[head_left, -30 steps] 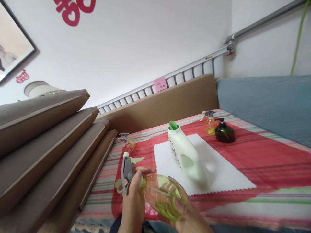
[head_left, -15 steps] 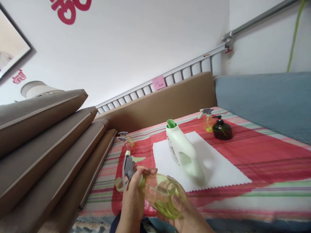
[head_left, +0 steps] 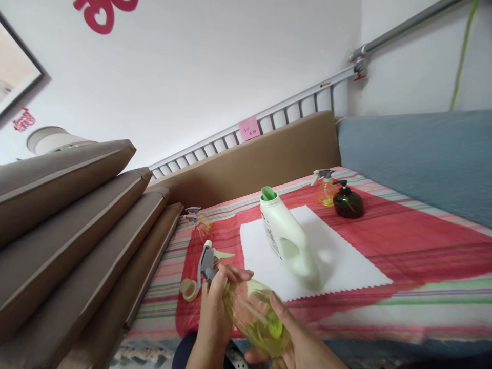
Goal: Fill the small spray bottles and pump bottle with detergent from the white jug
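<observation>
A clear yellow spray bottle (head_left: 253,312) with some yellow-green liquid in it lies tilted between my hands. My left hand (head_left: 219,302) is closed round its neck, just below the grey and pale green trigger head (head_left: 207,261). Round the body and base, my right hand (head_left: 295,338) is wrapped with the thumb on top. Beyond them, a pale green jug (head_left: 288,241) with a green open spout stands on a white scallop-edged sheet (head_left: 346,266). A pale round cap (head_left: 188,288) rests on the red plastic left of my left hand.
Toward the back right stand an orange spray bottle (head_left: 326,192) and a dark pump bottle (head_left: 348,201). Other spray bottles (head_left: 200,220) are at the back left. Red plastic sheeting (head_left: 415,236) covers part of the striped cloth. Stacked brown cushions (head_left: 77,225) rise at left.
The spray bottle has turned and shifted slightly in my hands, its trigger head moving a little right. My right thumb has moved up along the body. The view has shifted slightly.
</observation>
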The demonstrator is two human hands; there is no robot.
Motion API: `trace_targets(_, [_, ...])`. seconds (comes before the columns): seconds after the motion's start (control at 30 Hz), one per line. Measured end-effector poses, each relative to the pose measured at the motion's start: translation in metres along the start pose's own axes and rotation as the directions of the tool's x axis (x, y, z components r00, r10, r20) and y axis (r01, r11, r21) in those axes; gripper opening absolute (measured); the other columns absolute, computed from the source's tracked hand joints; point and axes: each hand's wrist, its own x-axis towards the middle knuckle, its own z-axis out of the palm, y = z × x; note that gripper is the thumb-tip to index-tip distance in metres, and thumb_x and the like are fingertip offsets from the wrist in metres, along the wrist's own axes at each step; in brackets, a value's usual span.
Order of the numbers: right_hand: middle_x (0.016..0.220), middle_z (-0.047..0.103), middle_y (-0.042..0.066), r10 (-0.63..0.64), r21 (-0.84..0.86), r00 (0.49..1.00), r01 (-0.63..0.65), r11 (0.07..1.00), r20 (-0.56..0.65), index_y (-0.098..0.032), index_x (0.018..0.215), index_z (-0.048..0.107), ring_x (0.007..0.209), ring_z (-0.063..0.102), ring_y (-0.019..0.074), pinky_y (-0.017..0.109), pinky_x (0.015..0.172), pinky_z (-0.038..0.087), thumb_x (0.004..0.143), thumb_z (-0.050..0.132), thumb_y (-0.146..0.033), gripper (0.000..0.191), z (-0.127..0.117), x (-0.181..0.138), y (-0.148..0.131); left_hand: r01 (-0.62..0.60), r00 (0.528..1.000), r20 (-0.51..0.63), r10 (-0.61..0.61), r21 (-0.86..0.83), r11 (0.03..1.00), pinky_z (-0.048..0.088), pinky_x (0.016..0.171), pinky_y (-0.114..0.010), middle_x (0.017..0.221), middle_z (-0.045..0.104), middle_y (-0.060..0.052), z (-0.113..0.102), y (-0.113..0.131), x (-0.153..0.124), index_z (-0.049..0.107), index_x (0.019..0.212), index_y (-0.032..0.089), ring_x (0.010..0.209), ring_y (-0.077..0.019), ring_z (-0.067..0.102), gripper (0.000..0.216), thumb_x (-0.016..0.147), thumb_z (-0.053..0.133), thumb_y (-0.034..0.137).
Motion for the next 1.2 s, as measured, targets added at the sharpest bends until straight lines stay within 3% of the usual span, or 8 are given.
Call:
trace_targets(0.17, [0.06, 0.069, 0.01, 0.127, 0.062, 0.985, -0.135, 0.989, 0.113, -0.011, 0.089, 0.068, 0.048, 0.064, 0.0129, 0.014, 0.038, 0.044, 0.071, 0.035, -0.079, 0.078, -0.01, 0.011, 0.004, 0.032, 0.992, 0.122, -0.034, 0.02, 0.999, 0.044, 0.081, -0.042, 0.059, 0.064, -0.005, -0.002, 0.0, 0.0, 0.052, 0.057, 0.018, 0.072, -0.0255, 0.064, 0.026, 0.072, 0.061, 0.037])
trace_targets(0.37, [0.088, 0.073, 0.01, -0.001, 0.071, 0.958, -0.02, 0.997, 0.286, -0.016, 0.108, 0.063, 0.072, 0.069, 0.0163, 0.019, 0.06, 0.051, 0.067, 0.067, -0.058, 0.058, -0.021, 0.009, 0.016, -0.01, 0.997, 0.082, 0.01, 0.007, 1.0, 0.046, 0.074, -0.036, 0.053, 0.059, -0.002, -0.008, 0.004, 0.006, 0.051, 0.055, 0.018, 0.064, -0.0218, 0.062, 0.028, 0.072, 0.063, 0.037])
trace_targets(0.47, [0.097, 0.071, 0.007, -0.073, 0.003, 0.97, 0.074, 0.997, 0.23, -0.023, 0.121, 0.053, 0.077, 0.07, 0.0167, 0.019, 0.062, 0.051, 0.063, 0.077, -0.043, 0.065, -0.02, 0.006, 0.022, -0.03, 1.0, 0.001, 0.03, -0.025, 0.999, 0.046, 0.074, -0.034, 0.054, 0.059, -0.001, -0.014, 0.003, 0.009, 0.051, 0.057, 0.018, 0.067, -0.0206, 0.062, 0.027, 0.074, 0.062, 0.035])
trace_targets(0.63, [0.118, 0.063, 0.008, -0.224, -0.051, 0.964, 0.234, 0.971, 0.142, -0.031, 0.128, 0.043, 0.093, 0.066, 0.0214, 0.021, 0.059, 0.05, 0.058, 0.08, -0.045, 0.08, -0.019, 0.015, 0.027, 0.005, 0.997, -0.08, -0.011, -0.084, 0.996, 0.047, 0.077, -0.036, 0.057, 0.062, -0.001, -0.02, 0.001, 0.008, 0.052, 0.057, 0.017, 0.07, -0.0204, 0.063, 0.028, 0.075, 0.062, 0.036])
trace_targets(0.8, [0.124, 0.058, 0.006, -0.515, -0.061, 0.855, 0.518, 0.853, 0.057, -0.035, 0.122, 0.046, 0.102, 0.061, 0.0273, 0.037, 0.079, 0.05, 0.048, 0.086, -0.038, 0.083, -0.02, 0.028, 0.035, 0.013, 0.99, -0.136, -0.03, -0.125, 0.992, 0.047, 0.079, -0.036, 0.059, 0.065, -0.002, -0.018, 0.005, 0.008, 0.056, 0.063, 0.017, 0.071, -0.021, 0.065, 0.024, 0.072, 0.066, 0.037])
trace_targets(0.93, [0.125, 0.057, 0.008, -0.594, -0.09, 0.804, 0.59, 0.802, -0.021, -0.038, 0.125, 0.037, 0.108, 0.058, 0.0313, 0.048, 0.093, 0.042, 0.047, 0.086, -0.034, 0.092, -0.013, 0.024, 0.037, 0.069, 0.992, -0.093, -0.09, -0.204, 0.976, 0.047, 0.082, -0.037, 0.061, 0.066, -0.002, -0.018, 0.007, 0.008, 0.056, 0.063, 0.017, 0.075, -0.0214, 0.066, 0.023, 0.073, 0.065, 0.037])
trace_targets(1.07, [0.119, 0.061, 0.011, -0.531, -0.154, 0.847, 0.523, 0.838, -0.011, -0.03, 0.123, 0.039, 0.102, 0.062, 0.0301, 0.035, 0.072, 0.054, 0.047, 0.086, -0.042, 0.09, -0.007, 0.016, 0.027, 0.096, 0.995, -0.018, -0.102, -0.213, 0.972, 0.045, 0.086, -0.041, 0.066, 0.067, -0.004, -0.02, 0.007, 0.007, 0.057, 0.062, 0.017, 0.078, -0.0226, 0.066, 0.024, 0.075, 0.063, 0.036])
trace_targets(1.2, [0.109, 0.065, 0.013, -0.269, -0.106, 0.962, 0.273, 0.956, 0.05, -0.022, 0.122, 0.043, 0.077, 0.068, 0.0229, 0.023, 0.047, 0.049, 0.061, 0.074, -0.054, 0.075, -0.004, 0.009, 0.018, 0.1, 0.994, -0.033, -0.107, -0.171, 0.98, 0.045, 0.085, -0.045, 0.065, 0.067, -0.004, -0.023, 0.008, 0.008, 0.056, 0.061, 0.017, 0.078, -0.0261, 0.067, 0.024, 0.074, 0.063, 0.036])
